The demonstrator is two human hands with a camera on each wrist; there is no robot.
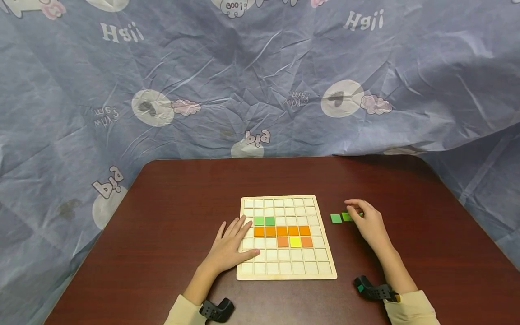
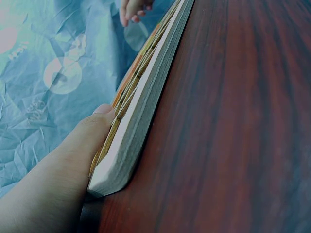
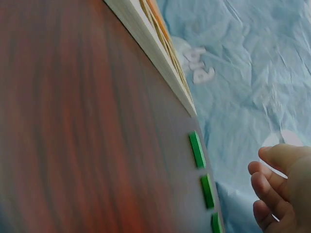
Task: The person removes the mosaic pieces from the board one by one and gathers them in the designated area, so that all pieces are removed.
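Observation:
A pale wooden grid board [image 1: 286, 276] lies on the table. My left hand [image 1: 229, 248] rests spread over its left edge, thumb on the grid; the thumb [image 2: 82, 138] also shows against the board in the left wrist view. On the grid sit two light green tiles [image 1: 270, 221], a row of orange tiles [image 1: 282, 231], and below it a yellow tile [image 1: 295, 242] between two darker peach tiles [image 1: 306, 242]. Right of the board, my right hand [image 1: 367, 223] hovers by loose green tiles [image 1: 336, 219]. Thumb and fingers [image 3: 266, 191] are apart, with nothing visible between them.
The dark red-brown table [image 1: 195, 189] extends around the board. Behind it hangs a wrinkled blue-grey printed cloth [image 1: 227, 81]. A black wrist device [image 1: 217, 310] sits at the left wrist, and another black device [image 1: 373, 289] at the right.

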